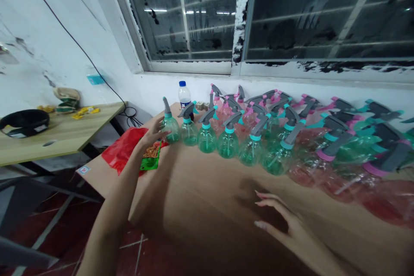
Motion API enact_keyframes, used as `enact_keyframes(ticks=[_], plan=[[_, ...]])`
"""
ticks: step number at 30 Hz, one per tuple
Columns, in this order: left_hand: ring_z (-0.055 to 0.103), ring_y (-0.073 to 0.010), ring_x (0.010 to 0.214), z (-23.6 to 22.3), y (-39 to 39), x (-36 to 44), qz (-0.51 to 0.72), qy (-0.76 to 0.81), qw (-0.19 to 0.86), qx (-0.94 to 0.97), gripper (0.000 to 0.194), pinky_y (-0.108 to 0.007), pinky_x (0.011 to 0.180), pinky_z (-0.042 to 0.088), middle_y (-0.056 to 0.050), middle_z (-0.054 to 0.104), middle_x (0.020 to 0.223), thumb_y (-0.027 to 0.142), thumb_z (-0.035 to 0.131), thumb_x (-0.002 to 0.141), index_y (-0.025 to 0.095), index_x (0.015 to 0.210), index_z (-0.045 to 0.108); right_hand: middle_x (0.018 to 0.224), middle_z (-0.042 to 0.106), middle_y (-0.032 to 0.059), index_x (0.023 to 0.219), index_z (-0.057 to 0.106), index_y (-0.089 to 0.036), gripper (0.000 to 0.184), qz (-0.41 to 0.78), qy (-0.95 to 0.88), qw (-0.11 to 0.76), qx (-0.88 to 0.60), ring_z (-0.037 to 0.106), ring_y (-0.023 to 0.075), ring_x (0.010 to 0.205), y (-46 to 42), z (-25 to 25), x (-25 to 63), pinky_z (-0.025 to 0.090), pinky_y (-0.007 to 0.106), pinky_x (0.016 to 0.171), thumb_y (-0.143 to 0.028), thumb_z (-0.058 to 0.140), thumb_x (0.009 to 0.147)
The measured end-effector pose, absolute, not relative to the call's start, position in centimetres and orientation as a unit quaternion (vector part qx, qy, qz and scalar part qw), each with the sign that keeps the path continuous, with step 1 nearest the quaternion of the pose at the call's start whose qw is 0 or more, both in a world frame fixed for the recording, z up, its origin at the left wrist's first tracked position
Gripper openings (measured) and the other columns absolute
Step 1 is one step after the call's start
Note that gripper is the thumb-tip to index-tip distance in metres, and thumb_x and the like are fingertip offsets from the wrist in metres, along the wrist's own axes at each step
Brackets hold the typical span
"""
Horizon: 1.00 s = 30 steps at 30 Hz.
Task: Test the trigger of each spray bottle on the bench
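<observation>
Upright at the left end of a row stands a green spray bottle with a grey trigger head. My left hand is closed around its left side, one digit across the front and the others partly hidden. Next to it are more green spray bottles with teal collars. My right hand hovers above the brown table, fingers apart and holding nothing. Pink spray bottles stand to the right and behind. Beneath my left forearm lie a red plastic bag and a green tray holding small orange-brown pieces.
A clear bottle with a blue cap stands near the wall under the window. Left, a separate wooden table carries a black round container, a cloth bundle and yellow pieces. A black cable hangs along the wall.
</observation>
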<state>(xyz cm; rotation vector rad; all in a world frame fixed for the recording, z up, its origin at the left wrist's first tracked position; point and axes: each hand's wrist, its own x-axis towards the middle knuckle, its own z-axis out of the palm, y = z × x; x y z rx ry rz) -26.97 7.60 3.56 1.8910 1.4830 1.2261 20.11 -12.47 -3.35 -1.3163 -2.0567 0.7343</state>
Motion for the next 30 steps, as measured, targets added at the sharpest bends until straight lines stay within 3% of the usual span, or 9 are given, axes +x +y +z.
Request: enact_keyframes(ticks=[5, 10, 16, 22, 30], plan=[[0.052, -0.0292, 0.117, 2.8, 9.0, -27.5, 0.438, 0.514, 0.276, 0.684, 0.081, -0.040, 0.094, 0.047, -0.010, 0.057, 0.124, 0.042, 0.076, 0.062, 0.021, 0.132, 0.041, 0.127, 0.058, 0.0022, 0.105, 0.057, -0.031, 0.026, 0.257, -0.774, 0.291, -0.500, 0.058, 0.0250, 0.113, -12.3, -3.6, 20.3, 0.048, 0.043, 0.095, -0.044, 0.059, 0.082], [0.050, -0.0289, 0.121, 3.3, 9.5, -27.6, 0.429, 0.515, 0.305, 0.676, 0.077, -0.041, 0.097, 0.045, -0.009, 0.059, 0.122, 0.037, 0.078, 0.057, 0.023, 0.125, 0.046, 0.127, 0.058, 0.0038, 0.105, 0.056, -0.031, 0.027, 0.259, -0.775, 0.284, -0.501, 0.057, 0.0257, 0.114, -12.3, -4.2, 20.5, 0.047, 0.045, 0.096, -0.045, 0.058, 0.083], [0.062, -0.0275, 0.102, 4.3, 10.2, -27.4, 0.408, 0.536, 0.323, 0.665, 0.071, -0.042, 0.086, 0.051, -0.008, 0.066, 0.105, 0.034, 0.083, 0.050, 0.019, 0.113, 0.054, 0.126, 0.059, 0.0036, 0.102, 0.058, -0.031, 0.025, 0.266, -0.769, 0.291, -0.503, 0.058, 0.0263, 0.113, -12.5, -3.9, 20.6, 0.047, 0.045, 0.096, -0.046, 0.059, 0.082], [0.066, -0.0244, 0.088, 3.6, 11.4, -27.0, 0.434, 0.576, 0.283, 0.632, 0.065, -0.039, 0.078, 0.053, -0.006, 0.067, 0.090, 0.042, 0.082, 0.052, 0.016, 0.104, 0.053, 0.128, 0.056, 0.0033, 0.104, 0.056, -0.031, 0.026, 0.294, -0.765, 0.274, -0.503, 0.055, 0.0247, 0.117, -12.5, -4.1, 20.3, 0.043, 0.045, 0.099, -0.046, 0.058, 0.083], [0.066, -0.0241, 0.083, 2.4, 10.5, -26.7, 0.458, 0.597, 0.238, 0.614, 0.070, -0.037, 0.071, 0.054, -0.005, 0.065, 0.090, 0.041, 0.082, 0.052, 0.017, 0.110, 0.049, 0.123, 0.058, 0.0034, 0.101, 0.057, -0.029, 0.020, 0.307, -0.799, 0.277, -0.437, 0.055, 0.0225, 0.115, -10.9, -1.9, 17.0, 0.043, 0.042, 0.098, -0.041, 0.057, 0.085]])
